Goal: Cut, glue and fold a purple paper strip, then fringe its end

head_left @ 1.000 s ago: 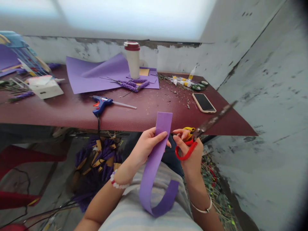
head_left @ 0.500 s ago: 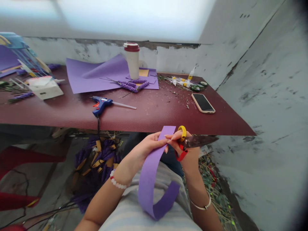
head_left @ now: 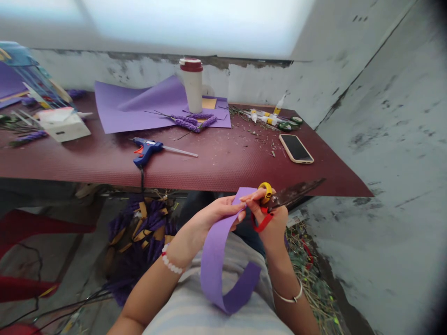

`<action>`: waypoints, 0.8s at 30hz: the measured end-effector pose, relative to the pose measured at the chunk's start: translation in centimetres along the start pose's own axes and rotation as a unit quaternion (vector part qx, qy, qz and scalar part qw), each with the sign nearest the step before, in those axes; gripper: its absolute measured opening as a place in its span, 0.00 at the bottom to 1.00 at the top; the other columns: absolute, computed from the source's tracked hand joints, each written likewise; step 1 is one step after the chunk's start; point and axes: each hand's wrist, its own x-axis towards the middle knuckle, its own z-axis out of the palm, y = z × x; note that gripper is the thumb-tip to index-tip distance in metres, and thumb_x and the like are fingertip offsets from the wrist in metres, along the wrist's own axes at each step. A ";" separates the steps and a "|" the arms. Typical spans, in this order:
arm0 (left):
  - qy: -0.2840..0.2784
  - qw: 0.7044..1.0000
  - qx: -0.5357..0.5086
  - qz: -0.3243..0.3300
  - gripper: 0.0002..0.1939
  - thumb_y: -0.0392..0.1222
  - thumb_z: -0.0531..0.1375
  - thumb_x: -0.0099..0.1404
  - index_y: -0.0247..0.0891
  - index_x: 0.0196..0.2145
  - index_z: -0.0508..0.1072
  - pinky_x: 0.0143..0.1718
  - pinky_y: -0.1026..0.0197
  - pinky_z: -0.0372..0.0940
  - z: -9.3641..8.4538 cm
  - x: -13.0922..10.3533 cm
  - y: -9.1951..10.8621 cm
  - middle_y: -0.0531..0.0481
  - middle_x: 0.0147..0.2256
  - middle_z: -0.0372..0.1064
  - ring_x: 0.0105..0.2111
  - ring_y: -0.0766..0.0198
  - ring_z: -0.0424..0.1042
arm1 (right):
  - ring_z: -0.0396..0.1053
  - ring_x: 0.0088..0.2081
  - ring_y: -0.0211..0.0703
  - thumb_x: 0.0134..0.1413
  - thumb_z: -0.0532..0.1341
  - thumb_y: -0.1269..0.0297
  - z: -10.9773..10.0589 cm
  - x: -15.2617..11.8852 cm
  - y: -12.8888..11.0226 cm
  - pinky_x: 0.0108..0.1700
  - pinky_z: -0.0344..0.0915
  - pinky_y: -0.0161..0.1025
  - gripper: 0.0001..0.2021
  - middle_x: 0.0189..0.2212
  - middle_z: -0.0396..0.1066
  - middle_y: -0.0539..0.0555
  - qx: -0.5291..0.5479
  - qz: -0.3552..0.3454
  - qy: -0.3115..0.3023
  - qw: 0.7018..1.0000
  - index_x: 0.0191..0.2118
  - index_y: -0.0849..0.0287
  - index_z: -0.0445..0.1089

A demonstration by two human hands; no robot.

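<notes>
A long purple paper strip (head_left: 213,256) curls down in front of my striped shirt. Near its upper end my left hand (head_left: 223,211) pinches it, closed. Scissors with yellow and red handles and dark blades (head_left: 289,194) hang on the fingers of my right hand (head_left: 270,221), their blades pointing right, away from the strip. The fingertips of my right hand meet the strip's edge beside my left fingertips. Both hands are just off the table's front edge.
On the dark red table (head_left: 223,167) lie a blue glue gun (head_left: 147,150), a phone (head_left: 296,149), purple sheets (head_left: 139,107), a lidded cup (head_left: 193,88), purple flower stems (head_left: 190,122) and small bottles (head_left: 267,117). A white box (head_left: 64,128) sits left. Purple bundles (head_left: 150,228) are below.
The scissors have tilted, their blade tips now pointing further up and right. My right hand has turned slightly, and the strip's top end has dropped a little.
</notes>
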 end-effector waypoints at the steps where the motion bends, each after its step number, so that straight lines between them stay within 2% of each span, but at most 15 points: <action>1: 0.010 1.000 -0.002 0.009 0.11 0.38 0.73 0.57 0.33 0.31 0.75 0.19 0.73 0.55 0.5 -0.5 0.1 0.55 0.23 0.64 0.18 0.76 0.58 | 0.80 0.32 0.47 0.53 0.70 0.59 0.0 0.0 0.1 0.40 0.77 0.44 0.10 0.29 0.80 0.50 0.001 0.001 0.002 1.000 0.30 0.51 0.69; 3: 0.064 0.997 0.001 0.037 0.07 0.39 0.71 0.61 0.35 0.33 0.77 0.23 0.72 0.60 1.4 -1.3 0.4 0.52 0.28 0.67 0.22 0.74 0.61 | 0.80 0.33 0.47 0.52 0.71 0.61 0.0 -0.1 0.4 0.40 0.77 0.44 0.10 0.30 0.79 0.50 0.012 0.000 0.008 1.000 0.31 0.52 0.69; 4: 0.080 0.996 0.002 0.044 0.07 0.39 0.71 0.60 0.36 0.31 0.77 0.24 0.72 0.61 1.7 -1.7 0.5 0.52 0.27 0.67 0.22 0.74 0.61 | 0.80 0.34 0.47 0.51 0.72 0.63 -0.1 -0.1 0.5 0.40 0.77 0.43 0.10 0.30 0.79 0.49 0.020 -0.002 0.009 1.000 0.31 0.52 0.69; 7: 0.048 0.999 -0.005 0.009 0.09 0.38 0.72 0.57 0.34 0.27 0.75 0.22 0.72 0.57 2.1 -2.1 0.7 0.54 0.24 0.61 0.20 0.75 0.56 | 0.80 0.34 0.46 0.50 0.72 0.67 -0.3 -0.1 0.7 0.40 0.75 0.42 0.10 0.28 0.77 0.47 0.034 -0.003 -0.010 0.999 0.31 0.52 0.69; 10: 0.057 0.998 -0.010 0.017 0.08 0.39 0.70 0.61 0.33 0.31 0.76 0.21 0.73 0.52 2.1 -2.1 0.8 0.55 0.25 0.60 0.20 0.76 0.53 | 0.80 0.34 0.46 0.52 0.72 0.68 -0.5 0.0 0.5 0.39 0.75 0.42 0.10 0.27 0.77 0.47 0.025 -0.013 -0.030 0.999 0.32 0.51 0.70; 13: 0.033 0.999 -0.025 0.000 0.08 0.38 0.69 0.61 0.33 0.31 0.74 0.18 0.73 0.47 1.9 -1.9 0.8 0.56 0.25 0.57 0.20 0.77 0.49 | 0.80 0.33 0.46 0.54 0.71 0.68 -0.4 0.2 0.3 0.39 0.76 0.41 0.10 0.28 0.78 0.47 0.027 -0.027 -0.036 0.999 0.31 0.51 0.69; 16: 0.007 0.999 -0.028 -0.015 0.08 0.37 0.69 0.60 0.33 0.31 0.73 0.16 0.72 0.45 1.4 -1.5 0.6 0.57 0.24 0.56 0.19 0.76 0.48 | 0.80 0.32 0.44 0.55 0.69 0.68 -0.3 0.3 0.3 0.39 0.75 0.40 0.10 0.28 0.78 0.47 0.030 -0.027 -0.037 0.998 0.30 0.51 0.67; 20: 0.009 0.999 0.028 0.025 0.11 0.39 0.70 0.60 0.32 0.30 0.72 0.19 0.72 0.51 0.0 -0.3 0.1 0.55 0.23 0.61 0.19 0.77 0.54 | 0.79 0.32 0.43 0.54 0.70 0.66 -0.3 0.5 0.8 0.39 0.75 0.39 0.10 0.28 0.80 0.48 0.021 -0.012 -0.036 0.999 0.30 0.52 0.67; 24: 0.011 0.998 0.039 0.041 0.16 0.44 0.74 0.56 0.32 0.34 0.73 0.17 0.70 0.49 -1.7 1.1 -0.6 0.55 0.21 0.66 0.16 0.77 0.56 | 0.80 0.32 0.45 0.52 0.73 0.61 -0.5 0.8 1.3 0.41 0.76 0.41 0.12 0.28 0.80 0.48 0.049 0.027 -0.061 0.997 0.30 0.53 0.68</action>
